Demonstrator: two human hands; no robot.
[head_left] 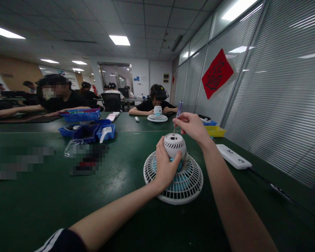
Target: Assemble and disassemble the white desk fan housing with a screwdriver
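A small white fan (pixel 174 144) lies face down on the green table, its round grille (pixel 173 195) at the bottom and its motor housing on top. Light blue blades show through the grille bars. My left hand (pixel 166 164) is wrapped around the side of the housing, with the thumb toward me. Above the housing, my right hand (pixel 191 125) pinches a screwdriver (pixel 180 108) with a clear purple handle. Its thin shaft points down to the top of the housing, near a dark opening. Whether the tip sits in a screw cannot be made out.
Blue bins (pixel 86 133) stand at the left, with a clear plastic bag (pixel 75 147) before them. A yellow tray (pixel 215 131) and a white power-bank-like device (pixel 233 156) with a black cable are at the right. Across the table, a person sits behind another fan (pixel 157 118); another person is at the left.
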